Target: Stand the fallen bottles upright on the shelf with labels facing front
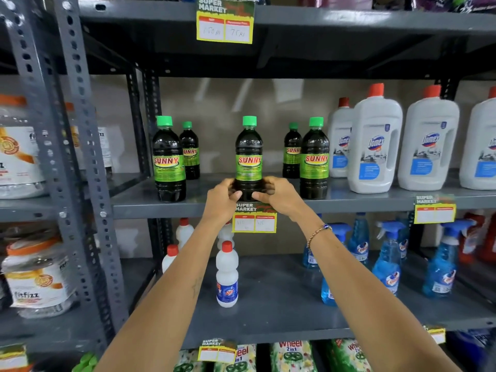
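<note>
Both hands are up at the middle shelf [349, 204], centre of the frame: the left hand [222, 196] and the right hand [279, 194] wrap around the base of one dark Sunny bottle [248, 157] from either side, thumbs nearly meeting across its front, fingers curled behind it. That bottle stands upright between them, green cap on top, its green and red label facing squarely forward, its bottom on the shelf right at the front edge, just above a yellow price tag [254, 220] clipped to the shelf lip. A beaded bracelet [318, 232] shows on the right wrist, lower right of centre. To the left of the held bottle stands another front-row Sunny bottle [169, 159], upright, label forward, with a smaller-looking one [190, 151] behind it. To the right, the same pairing: a front bottle [314, 159] and one tucked behind [292, 151], both upright. Further right along the shelf sit white Domex jugs [374, 146] with red caps. Down on the shelf below, white bottles [226, 275] at centre and blue spray bottles [389, 261] to the right.
</note>
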`<state>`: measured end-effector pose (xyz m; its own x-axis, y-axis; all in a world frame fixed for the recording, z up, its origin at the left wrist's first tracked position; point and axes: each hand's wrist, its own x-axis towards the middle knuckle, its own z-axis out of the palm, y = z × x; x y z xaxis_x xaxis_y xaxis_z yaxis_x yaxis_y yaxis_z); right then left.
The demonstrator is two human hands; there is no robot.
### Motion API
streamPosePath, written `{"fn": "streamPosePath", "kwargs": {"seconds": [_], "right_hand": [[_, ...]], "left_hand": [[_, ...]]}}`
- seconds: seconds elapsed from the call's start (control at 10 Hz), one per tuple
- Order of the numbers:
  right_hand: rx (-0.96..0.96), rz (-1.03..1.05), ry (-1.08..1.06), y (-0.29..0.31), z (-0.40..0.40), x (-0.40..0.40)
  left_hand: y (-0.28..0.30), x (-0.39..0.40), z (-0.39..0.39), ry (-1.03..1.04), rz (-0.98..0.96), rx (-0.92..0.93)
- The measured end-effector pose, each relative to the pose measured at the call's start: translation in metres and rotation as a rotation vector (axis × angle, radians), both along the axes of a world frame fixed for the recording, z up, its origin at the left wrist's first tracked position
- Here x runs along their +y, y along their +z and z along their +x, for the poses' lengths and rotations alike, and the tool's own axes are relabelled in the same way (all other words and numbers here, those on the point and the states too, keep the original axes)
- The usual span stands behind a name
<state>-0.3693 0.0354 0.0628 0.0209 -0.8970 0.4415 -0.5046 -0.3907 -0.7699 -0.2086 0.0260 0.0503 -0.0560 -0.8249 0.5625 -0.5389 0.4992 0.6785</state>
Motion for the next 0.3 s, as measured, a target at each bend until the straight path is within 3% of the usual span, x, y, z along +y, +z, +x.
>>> {"fn": "streamPosePath", "kwargs": {"seconds": [0.2, 0.3], "right_hand": [[0.012, 0.028, 0.038, 0.004, -0.001, 0.010], [0.060, -0.097, -0.159, 0.000, 0.003, 0.018]], "left_hand": [[0.001, 0.008, 0.001, -0.041, -0.008, -0.046], [-0.007, 0.011, 0.008, 0.072, -0.076, -0.065]]}}
